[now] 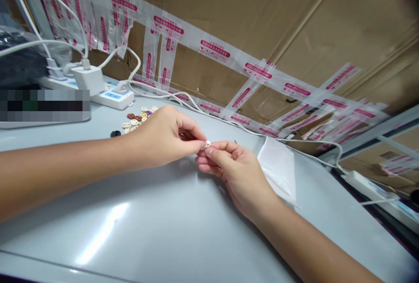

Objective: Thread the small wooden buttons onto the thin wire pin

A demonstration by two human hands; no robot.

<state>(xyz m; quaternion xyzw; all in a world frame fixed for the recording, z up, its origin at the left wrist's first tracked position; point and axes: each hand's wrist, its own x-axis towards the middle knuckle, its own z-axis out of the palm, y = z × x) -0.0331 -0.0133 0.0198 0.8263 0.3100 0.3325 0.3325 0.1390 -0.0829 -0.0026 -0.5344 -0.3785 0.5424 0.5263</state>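
Observation:
Between the fingertips of both hands is a small cream button-like piece (207,144), mostly covered by the fingers. My left hand (163,137) is closed in a pinch on its left side. From the right, my right hand (234,167) pinches the same piece between thumb and index finger, the other fingers curled beneath. Behind my left wrist lies a pile of similar small button-like pieces (134,122) in cream, brown and other colours, partly hidden by the hand. A black piece (115,134) lies at the pile's near left.
A clear plastic bag (278,169) lies on the grey table (157,235) beyond my right hand. At the back left stands a white power strip (119,98) with plugs and a white adapter (87,80). White cables (186,100) run along the taped cardboard wall (203,63).

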